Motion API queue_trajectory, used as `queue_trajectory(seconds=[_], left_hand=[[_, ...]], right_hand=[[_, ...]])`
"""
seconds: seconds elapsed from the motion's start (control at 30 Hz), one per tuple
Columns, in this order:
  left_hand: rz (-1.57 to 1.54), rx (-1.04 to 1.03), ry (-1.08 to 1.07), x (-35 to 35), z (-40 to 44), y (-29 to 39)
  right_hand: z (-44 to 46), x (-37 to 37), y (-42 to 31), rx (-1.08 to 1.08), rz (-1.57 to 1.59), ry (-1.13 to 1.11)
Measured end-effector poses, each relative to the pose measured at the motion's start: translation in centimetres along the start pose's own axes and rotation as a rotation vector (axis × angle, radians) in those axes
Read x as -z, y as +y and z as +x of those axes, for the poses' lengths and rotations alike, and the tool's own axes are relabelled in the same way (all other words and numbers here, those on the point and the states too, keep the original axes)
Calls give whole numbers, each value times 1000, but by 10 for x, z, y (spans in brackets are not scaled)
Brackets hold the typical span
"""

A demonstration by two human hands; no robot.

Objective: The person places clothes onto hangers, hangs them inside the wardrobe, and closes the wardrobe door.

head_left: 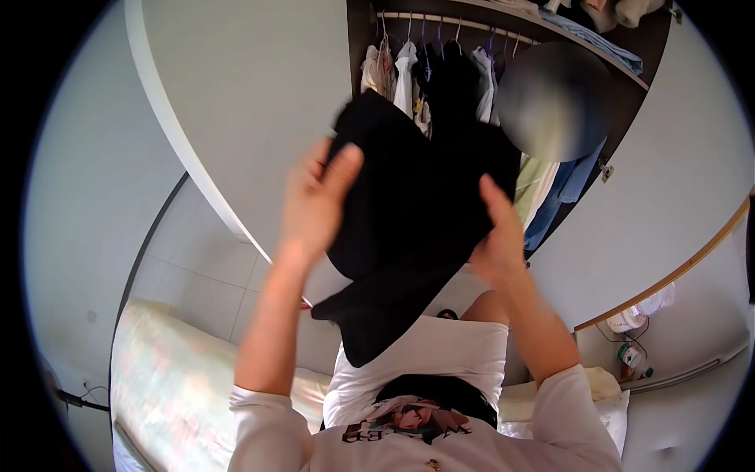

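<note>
A black garment (409, 204) hangs between my two hands in front of the wardrobe; whether it is a top or trousers I cannot tell. My left hand (321, 197) grips its left edge, thumb on the near side and fingers behind the cloth. At the right edge, my right hand (499, 236) holds the cloth with the thumb up and the other fingers partly hidden. One corner of the garment droops toward my lap, above my white shorts (456, 344). Both hands are slightly blurred.
Behind the garment stands an open wardrobe with a hanging rail (425, 17) and several clothes on hangers. Folded jeans (602, 43) lie on the upper shelf. A wardrobe door (645, 228) stands at the right. A floral-covered bed (169, 377) is at lower left; a bottle (631, 358) is at right.
</note>
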State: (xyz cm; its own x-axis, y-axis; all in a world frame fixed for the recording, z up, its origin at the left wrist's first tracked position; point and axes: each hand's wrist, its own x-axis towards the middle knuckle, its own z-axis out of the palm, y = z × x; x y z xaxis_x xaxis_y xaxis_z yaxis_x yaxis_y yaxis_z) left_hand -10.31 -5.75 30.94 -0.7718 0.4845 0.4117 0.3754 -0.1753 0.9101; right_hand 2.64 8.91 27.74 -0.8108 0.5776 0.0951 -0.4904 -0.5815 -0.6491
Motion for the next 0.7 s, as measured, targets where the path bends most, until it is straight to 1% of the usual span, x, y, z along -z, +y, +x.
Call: queue_trajectory(seconds=[0.03, 0.07, 0.1, 0.13, 0.17, 0.23, 0.3, 0.37, 0.4, 0.43, 0.47, 0.5, 0.57, 0.6, 0.67, 0.7], left_hand=[[-67, -27, 88, 9, 12, 3], [-130, 3, 181, 16, 22, 9], [-341, -41, -44, 28, 28, 22], [-362, -56, -51, 38, 36, 25], [-383, -68, -59, 44, 41, 30], [-353, -89, -37, 49, 44, 38], [-325, -106, -13, 47, 43, 40], [-374, -96, 9, 33, 33, 36], [-319, -76, 96, 15, 23, 33], [-165, -153, 115, -2, 14, 16], [-4, -78, 18, -17, 2, -3], [27, -146, -50, -40, -14, -16], [21, -196, -95, -65, -36, -33], [19, -201, -101, -66, -40, -39], [-556, 104, -77, -67, -41, -45], [-659, 145, -50, -67, -41, -45]], right_hand=[[7, -2, -11, 22, -32, 9], [16, 2, -24, 10, -18, -15], [23, 0, -35, 0, -6, -43], [27, -4, -44, 22, -8, 24], [30, -9, -52, 28, -6, 20], [34, -13, -64, 119, -130, 73], [37, -12, -65, 138, -152, 50], [35, -13, -58, 44, -182, 15], [37, -9, -43, 76, -217, 31], [40, -3, -23, 110, -251, 48], [36, -1, -3, 108, -439, 14], [29, 1, 16, 104, -627, -20], [22, 4, 43, 143, -745, -380], [24, 9, 48, 150, -746, -376], [28, 11, 49, 281, -900, -416], [20, 9, 44, 287, -1041, -428]])
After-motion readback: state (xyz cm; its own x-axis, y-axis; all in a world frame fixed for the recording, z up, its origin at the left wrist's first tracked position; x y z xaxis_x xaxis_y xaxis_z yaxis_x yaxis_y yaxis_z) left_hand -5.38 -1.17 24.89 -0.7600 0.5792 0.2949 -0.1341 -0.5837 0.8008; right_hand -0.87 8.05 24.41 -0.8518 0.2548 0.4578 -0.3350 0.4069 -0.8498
